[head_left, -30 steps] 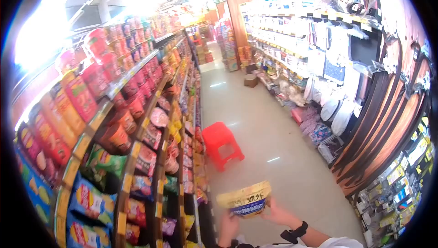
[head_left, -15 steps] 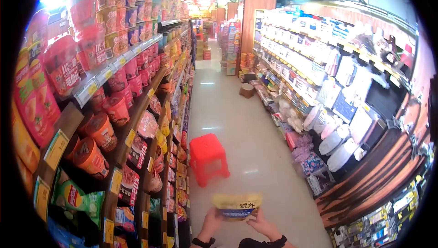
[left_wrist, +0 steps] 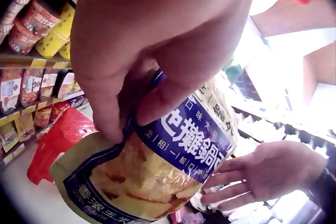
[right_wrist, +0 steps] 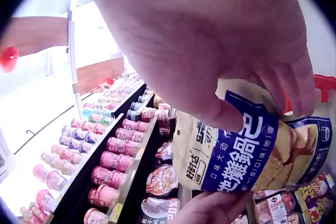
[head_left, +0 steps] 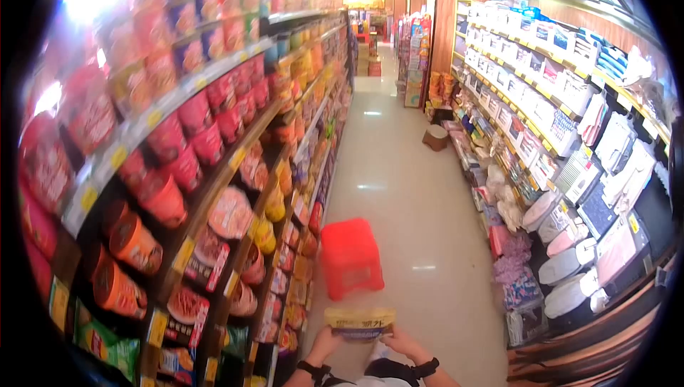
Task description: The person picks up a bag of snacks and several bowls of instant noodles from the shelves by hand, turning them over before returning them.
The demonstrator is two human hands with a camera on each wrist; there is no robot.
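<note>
A yellow and blue snack bag (head_left: 360, 321) with printed Chinese characters and a picture of crisp pieces is held in front of the body, low in the head view. At its left end my left hand (head_left: 325, 344) pinches it; the left wrist view shows thumb and fingertips closed on the bag (left_wrist: 152, 176). My right hand (head_left: 404, 344) has the other end. In the right wrist view its thumb lies over the printed front of the bag (right_wrist: 247, 145), with the fingers on the far side. The left wrist view shows the right hand's fingers (left_wrist: 231, 190) fairly straight.
A red plastic stool (head_left: 353, 255) stands on the aisle floor (head_left: 413, 223) just beyond the bag. Shelves of cup noodles (head_left: 164, 198) and packaged food run along the left. On the right are racks with slippers (head_left: 570, 269) and boxed goods. A brown stool-like block (head_left: 435, 137) stands farther down.
The head view has turned left and levelled, so the aisle sits farther right. The bag, tilted in the first frame, is now more level and lower. Both hands stay on it.
</note>
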